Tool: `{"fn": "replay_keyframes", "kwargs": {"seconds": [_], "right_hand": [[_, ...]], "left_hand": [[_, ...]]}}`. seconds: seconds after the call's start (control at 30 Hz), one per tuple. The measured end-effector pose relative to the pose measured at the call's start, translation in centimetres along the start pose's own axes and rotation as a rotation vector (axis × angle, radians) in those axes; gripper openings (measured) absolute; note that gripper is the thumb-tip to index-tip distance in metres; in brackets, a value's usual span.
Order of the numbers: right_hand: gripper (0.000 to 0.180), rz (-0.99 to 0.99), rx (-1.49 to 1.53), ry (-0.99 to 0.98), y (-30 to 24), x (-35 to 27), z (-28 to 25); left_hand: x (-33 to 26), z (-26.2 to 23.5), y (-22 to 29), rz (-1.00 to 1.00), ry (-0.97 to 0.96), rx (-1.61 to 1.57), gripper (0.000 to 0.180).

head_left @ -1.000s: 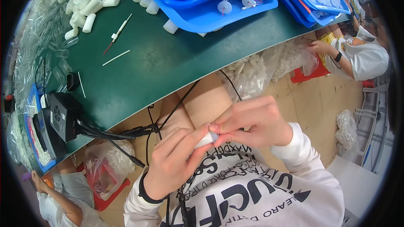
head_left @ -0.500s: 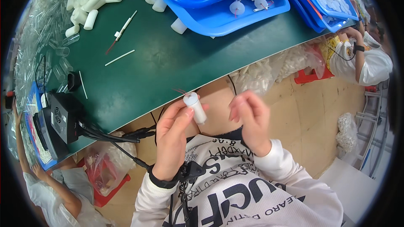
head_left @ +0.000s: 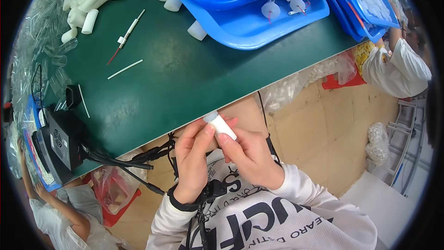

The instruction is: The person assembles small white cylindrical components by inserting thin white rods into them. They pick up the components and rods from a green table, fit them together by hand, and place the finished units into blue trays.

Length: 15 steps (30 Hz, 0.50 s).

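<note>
Above my lap, near the table edge, a short white cylinder (head_left: 223,128) with a translucent round cap (head_left: 210,116) is tilted with its cap end toward the far left. My left hand (head_left: 192,157) pinches it close to the cap. Thumb and fingers of my right hand (head_left: 252,157) grip its lower end. No wires show at the cap now; fingers may cover them. On the green table (head_left: 171,78) beyond lie a thin white stick (head_left: 125,69) and a white stick with a red tip (head_left: 126,37).
Stacked blue trays (head_left: 259,41) hold capped pieces with red wires. White foam cylinders (head_left: 90,21) and clear plastic tubes (head_left: 58,60) lie at left. A black box (head_left: 64,134) with cables stands at the near left corner. Co-workers sit at both ends; bagged white parts (head_left: 296,83) are below the table.
My right hand has come in from the right and taken hold of the cylinder's lower end. The cylinder has tilted more, and the red wires are out of sight.
</note>
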State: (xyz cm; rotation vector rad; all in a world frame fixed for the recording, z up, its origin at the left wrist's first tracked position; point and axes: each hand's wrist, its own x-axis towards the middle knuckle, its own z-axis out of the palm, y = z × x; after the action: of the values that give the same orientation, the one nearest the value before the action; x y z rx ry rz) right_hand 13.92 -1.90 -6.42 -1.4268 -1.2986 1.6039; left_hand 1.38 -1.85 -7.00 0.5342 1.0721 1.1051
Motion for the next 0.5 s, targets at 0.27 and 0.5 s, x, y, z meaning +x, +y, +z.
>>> {"fn": "replay_keyframes", "kwargs": {"seconds": [0.27,0.5], "right_hand": [[0.023,-0.178,-0.205,-0.019,-0.1,0.8,0.1],[0.024,-0.209,-0.255,-0.013,-0.9,1.0,0.0]], "left_hand": [[0.4,-0.4,0.2,-0.012,-0.004,-0.018,0.033],[0.4,-0.2,-0.5,0.024,0.003,-0.114,0.032]]}}
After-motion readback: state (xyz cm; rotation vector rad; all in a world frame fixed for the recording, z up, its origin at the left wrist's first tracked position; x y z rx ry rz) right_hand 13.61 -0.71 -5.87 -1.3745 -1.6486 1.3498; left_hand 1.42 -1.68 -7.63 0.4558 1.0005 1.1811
